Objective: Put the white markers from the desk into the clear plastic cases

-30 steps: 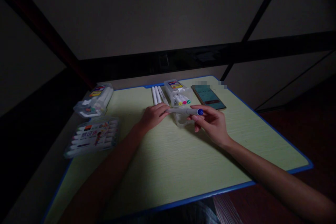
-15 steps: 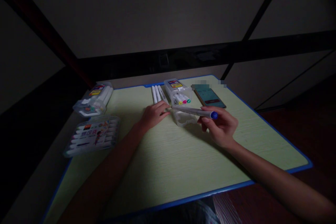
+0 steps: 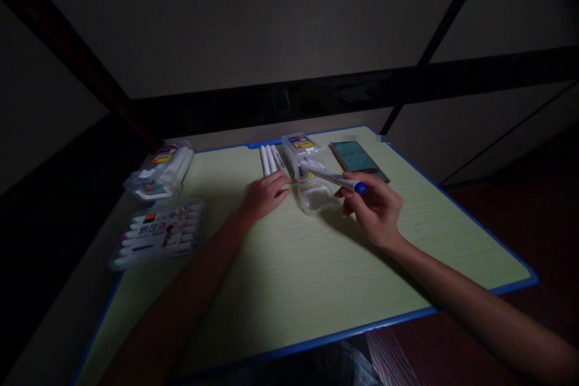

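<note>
My right hand (image 3: 377, 205) pinches a white marker (image 3: 332, 177) near its blue end. The marker's far end reaches to the mouth of a clear plastic marker case (image 3: 294, 154), which lies on its side with several markers inside. Its open lid (image 3: 318, 198) rests on the table towards me. My left hand (image 3: 266, 194) is low on the table left of the lid, fingers and thumb drawn together; what they hold, if anything, is hidden. Just beyond its fingers lie three loose white markers (image 3: 270, 160) side by side.
A phone (image 3: 357, 158) with a lit screen lies right of the case. Towards the left edge are another clear case of markers (image 3: 165, 169) and a flat marker box (image 3: 158, 232). The pale green table (image 3: 289, 289) has a blue rim, with a wall behind it.
My right hand has moved slightly left and away from me, bringing the marker's far end from beside my left hand to the case mouth. My left hand has barely moved.
</note>
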### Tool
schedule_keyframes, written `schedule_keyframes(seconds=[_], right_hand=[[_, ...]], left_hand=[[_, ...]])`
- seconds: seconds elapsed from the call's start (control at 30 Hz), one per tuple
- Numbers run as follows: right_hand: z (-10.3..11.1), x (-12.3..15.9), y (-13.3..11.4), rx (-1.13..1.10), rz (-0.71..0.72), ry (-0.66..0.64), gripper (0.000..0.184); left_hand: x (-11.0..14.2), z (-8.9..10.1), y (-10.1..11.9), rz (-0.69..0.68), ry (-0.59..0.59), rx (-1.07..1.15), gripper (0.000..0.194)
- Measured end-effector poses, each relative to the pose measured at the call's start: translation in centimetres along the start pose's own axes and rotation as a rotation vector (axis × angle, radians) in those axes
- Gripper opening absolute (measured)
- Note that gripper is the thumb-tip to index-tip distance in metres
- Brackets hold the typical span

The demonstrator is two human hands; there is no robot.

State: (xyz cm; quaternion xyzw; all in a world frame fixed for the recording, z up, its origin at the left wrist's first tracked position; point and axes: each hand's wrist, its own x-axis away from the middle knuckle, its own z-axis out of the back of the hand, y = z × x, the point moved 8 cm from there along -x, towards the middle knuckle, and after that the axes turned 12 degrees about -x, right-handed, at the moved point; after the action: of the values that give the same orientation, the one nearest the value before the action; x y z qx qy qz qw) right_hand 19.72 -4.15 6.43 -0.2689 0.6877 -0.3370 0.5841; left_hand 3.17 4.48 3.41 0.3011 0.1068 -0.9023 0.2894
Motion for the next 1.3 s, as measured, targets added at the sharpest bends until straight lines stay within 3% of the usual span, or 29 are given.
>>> schedule_keyframes(seconds=[0.47,1.3], right_hand=[[-0.6,0.0,1.4,-0.013,-0.127,-0.043,0.024],[-1.0,0.1,0.8,0.042,-0.09,-0.114,0.026]], left_hand=[[0.0,-0.2,-0.1,0.011,-0.004,-0.008,0.01],[-0.1,-0.2,-0.1,0.017,-0.024,-0.017,0.011]])
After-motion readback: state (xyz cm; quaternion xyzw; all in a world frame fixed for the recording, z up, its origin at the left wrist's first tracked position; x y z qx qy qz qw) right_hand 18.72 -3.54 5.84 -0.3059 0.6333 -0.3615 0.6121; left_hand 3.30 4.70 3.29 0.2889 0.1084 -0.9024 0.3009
